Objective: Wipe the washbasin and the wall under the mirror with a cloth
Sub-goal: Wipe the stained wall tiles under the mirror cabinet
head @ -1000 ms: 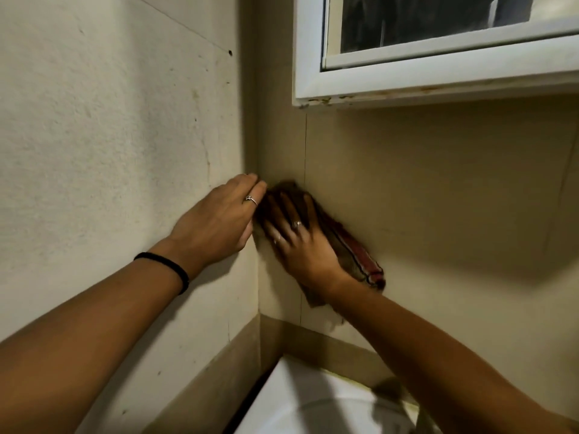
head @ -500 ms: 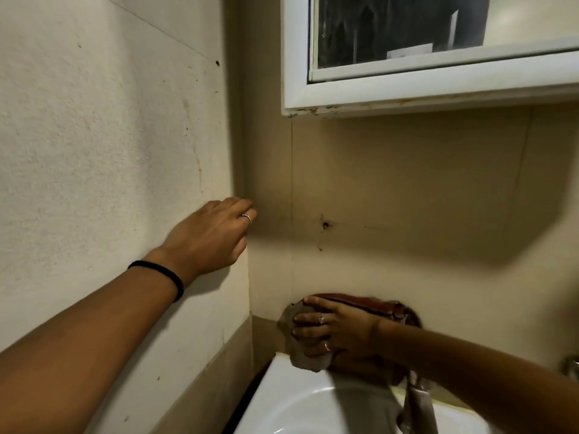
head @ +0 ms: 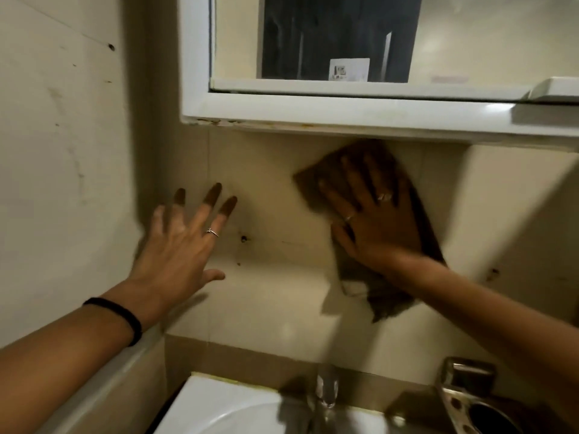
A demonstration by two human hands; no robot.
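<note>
My right hand [head: 372, 220] presses a dark brown cloth [head: 388, 296] flat against the beige wall [head: 275, 302], just under the white mirror frame [head: 329, 111]. The cloth's upper edge reaches the frame's underside and its lower end hangs below my wrist. My left hand [head: 185, 242] is spread open with fingers apart, near the back wall by the corner, holding nothing. The white washbasin [head: 219, 408] shows at the bottom, with its tap [head: 326, 389] at the middle.
The side wall [head: 62, 151] stands close on the left. A metal holder [head: 466, 399] is fixed at the lower right beside the tap. Small dark holes [head: 243, 238] mark the wall between my hands. A white ledge of the mirror cabinet [head: 551, 89] juts out at the upper right.
My right hand has carried the cloth from the corner down to the basin's edge, then up and right to under the mirror. My left hand left the side wall and spread open.
</note>
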